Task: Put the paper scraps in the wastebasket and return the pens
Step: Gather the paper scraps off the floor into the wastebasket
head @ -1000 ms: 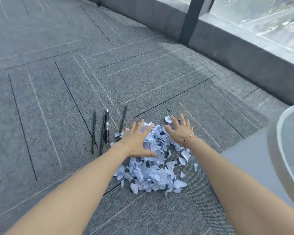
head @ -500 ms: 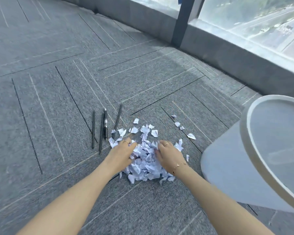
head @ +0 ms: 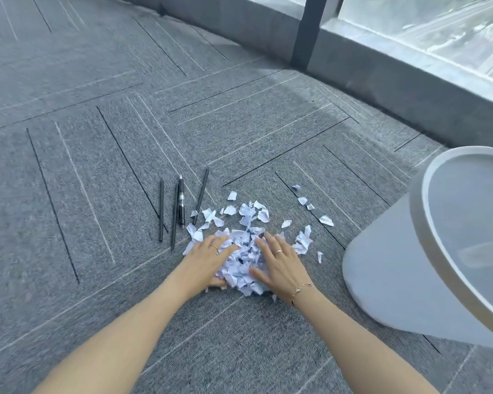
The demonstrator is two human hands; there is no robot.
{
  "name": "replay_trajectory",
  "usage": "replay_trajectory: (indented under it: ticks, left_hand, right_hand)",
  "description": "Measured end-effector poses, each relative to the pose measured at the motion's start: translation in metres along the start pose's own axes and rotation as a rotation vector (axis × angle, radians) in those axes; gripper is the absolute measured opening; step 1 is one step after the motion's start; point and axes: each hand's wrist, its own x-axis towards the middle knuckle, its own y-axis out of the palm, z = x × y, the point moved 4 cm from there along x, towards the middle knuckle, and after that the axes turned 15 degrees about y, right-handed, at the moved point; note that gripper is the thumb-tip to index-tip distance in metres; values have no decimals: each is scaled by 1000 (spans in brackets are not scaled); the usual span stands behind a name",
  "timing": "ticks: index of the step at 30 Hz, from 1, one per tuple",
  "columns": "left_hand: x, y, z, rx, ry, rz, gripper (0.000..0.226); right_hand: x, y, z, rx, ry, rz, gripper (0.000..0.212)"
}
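Observation:
A heap of white paper scraps [head: 244, 261] lies on the grey carpet. My left hand [head: 204, 261] presses against its left side and my right hand [head: 279, 265] against its right side, fingers spread, cupping the pile between them. Loose scraps [head: 251, 213] are scattered beyond the heap and toward the right. Several black pens [head: 180, 204] lie side by side on the carpet just left of the scraps. A white wastebasket [head: 382, 280] stands at the right, its round rim [head: 427, 251] tilted toward me.
Grey carpet tiles [head: 97, 137] stretch out to the left and ahead. A low grey wall [head: 382, 86] with a dark window post [head: 308, 32] runs along the back right, with glass above it.
Both hands have drawn back toward me, raking the scraps into a tighter heap and leaving some behind. The view has swung right, bringing the wastebasket into sight.

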Motion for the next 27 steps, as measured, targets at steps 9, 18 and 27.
replay_trajectory:
  ticks: [9,18,27]
  left_hand:
    - [-12,-10,15,-99,-13,-128,65]
    - [-1,-11,2,-61,-173,-98,55]
    - [1,-19,5,-104,-201,-109,18]
  right_hand:
    - [6,-16,1,-56,-104,-284,61]
    - [8,1,12,-119,-81,-331,49]
    - [22,-18,19,-64,-127,-220,29]
